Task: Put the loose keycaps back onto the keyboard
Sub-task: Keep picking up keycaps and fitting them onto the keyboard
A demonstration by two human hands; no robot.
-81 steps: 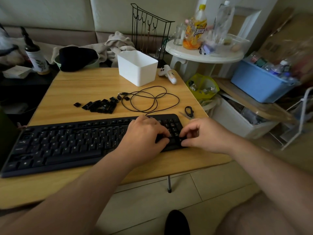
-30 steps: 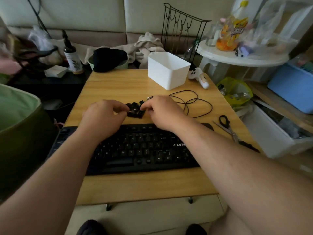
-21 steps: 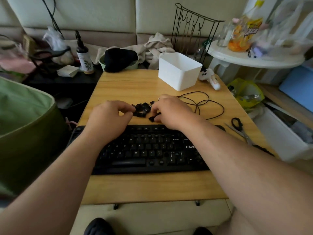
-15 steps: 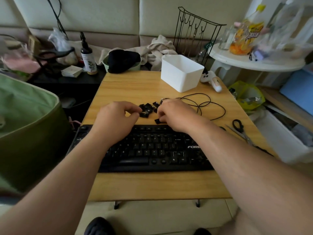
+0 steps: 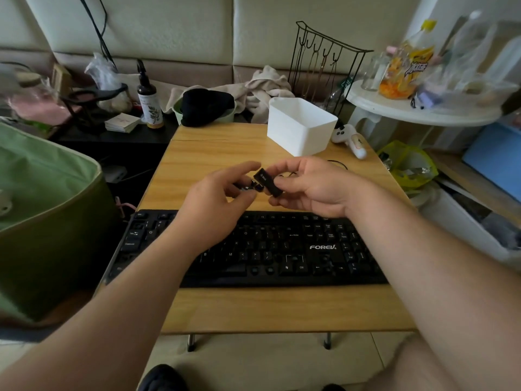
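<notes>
Nearest you, the keyboard (image 5: 282,249) lies flat along the front of the worktop (image 5: 214,153), with bare sockets showing in its lower rows right of centre. Both your forearms reach over it and your hands meet above the wood just behind it. Your right hand (image 5: 313,190) has its grip clamped on a long keycap (image 5: 267,182): the thumb lies on top and the curled fingers come up from beneath, so the cap is tilted, its upper left end pointing toward your other hand. Your left hand (image 5: 214,204) has its grip partly apart; the index finger is stretched toward the end of the long keycap, the thumb is bent below it, and you cannot tell whether they touch the cap. Between and under the two hands a few loose keycaps (image 5: 253,187) show on the worktop, mostly hidden by your fingers. Just behind your right hand a thin black cable (image 5: 338,164) peeks out. Further back, toward the far right of the worktop, stands a white bin (image 5: 301,127), and beside it on the right lies a small white toy (image 5: 351,139).
</notes>
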